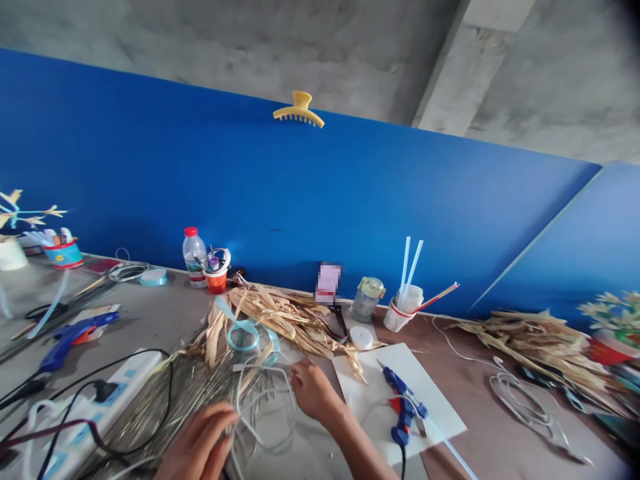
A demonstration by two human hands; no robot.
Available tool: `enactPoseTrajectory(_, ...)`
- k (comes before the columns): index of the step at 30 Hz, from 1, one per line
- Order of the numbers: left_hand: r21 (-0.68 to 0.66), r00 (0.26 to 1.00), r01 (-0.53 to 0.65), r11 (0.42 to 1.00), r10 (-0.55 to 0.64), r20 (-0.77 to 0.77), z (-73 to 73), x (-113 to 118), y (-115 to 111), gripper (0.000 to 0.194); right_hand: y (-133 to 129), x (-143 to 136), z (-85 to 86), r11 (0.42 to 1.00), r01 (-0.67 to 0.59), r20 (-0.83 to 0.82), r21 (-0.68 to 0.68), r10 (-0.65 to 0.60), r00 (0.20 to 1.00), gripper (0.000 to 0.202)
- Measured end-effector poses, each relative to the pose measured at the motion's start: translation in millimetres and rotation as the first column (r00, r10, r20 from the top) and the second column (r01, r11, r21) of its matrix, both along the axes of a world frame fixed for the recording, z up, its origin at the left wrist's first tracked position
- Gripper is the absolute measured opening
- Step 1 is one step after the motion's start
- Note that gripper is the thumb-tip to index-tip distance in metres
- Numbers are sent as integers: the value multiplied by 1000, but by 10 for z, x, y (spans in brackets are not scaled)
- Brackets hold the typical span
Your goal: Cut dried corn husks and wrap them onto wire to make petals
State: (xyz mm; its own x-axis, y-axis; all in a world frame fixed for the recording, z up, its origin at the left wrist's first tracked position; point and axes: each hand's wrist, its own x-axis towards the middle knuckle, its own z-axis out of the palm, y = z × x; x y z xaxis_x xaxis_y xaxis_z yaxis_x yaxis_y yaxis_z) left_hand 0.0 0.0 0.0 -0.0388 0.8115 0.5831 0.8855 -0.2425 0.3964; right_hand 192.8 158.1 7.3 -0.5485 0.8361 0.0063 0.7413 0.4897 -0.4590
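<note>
- Nearest, the left hand (pixel 203 441), fingers curled; whether its grip pinches anything, I can't tell!
- Across comes the right hand (pixel 311 387), bent inward, its grip hidden too.
- Between these 2, white cable (pixel 239 400) sprawls over the tabletop (pixel 170 313), loops loose; what's done or left, hard to judge.
- Bottle (pixel 194 257) label, blurred card (pixel 327 281): 0 readable words.

Room to pass lay R of sheet (pixel 363 385), up to coiled cable (pixel 525 407); gun (pixel 401 393) blocked its mid, cord loops (pixel 289 380) + husks (pixel 280 313) its L, jar (pixel 367 303) + cup (pixel 397 318) its rear.
</note>
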Motion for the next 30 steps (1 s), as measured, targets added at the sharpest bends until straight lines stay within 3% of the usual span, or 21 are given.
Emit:
enactPoseTrajectory(3, -56, 1000, -12, 998, 12, -1, 173, -52, 475, 22, 101, -2, 36, 998, -65, -27, -8, 65, 997, 27)
enactPoseTrajectory(7, -268, 998, 14, 963, -29, -54, 366, -68, 1311, 30, 375, -64, 59, 987, 106, -50, 124, -101, 994, 32)
enactPoseTrajectory(10, -436, 987, -8, 900, -62, -146, 323, -70, 1805, 29, 562, -153, -22, 972, 177, -7, 154, -178, 984, 25)
enactPoseTrajectory(13, -502, 966, -47, 863, -89, -242, 158, -81, 2047, 34, 656, -223, -147, 972, 168, 80, 166, -183, 980, 25)
enactPoseTrajectory(16, -494, 950, -90, 865, -73, -303, 44, -100, 2079, 40, 682, -218, -193, 979, 121, 91, 162, -137, 986, 25)
enactPoseTrajectory(20, -427, 961, -60, 902, -63, -269, 81, -134, 1961, 44, 689, -111, -18, 979, 138, 30, 150, -144, 989, 21)
enactPoseTrajectory(25, -168, 981, -64, 984, 30, -194, 159, -221, 1733, 29, 629, 42, 300, 972, 190, 13, 138, -193, 981, 22)
enactPoseTrajectory(30, 62, 997, -35, 997, 39, -62, 85, -219, 1377, 23, 347, 278, 329, 954, 273, 33, 126, -279, 960, 22)
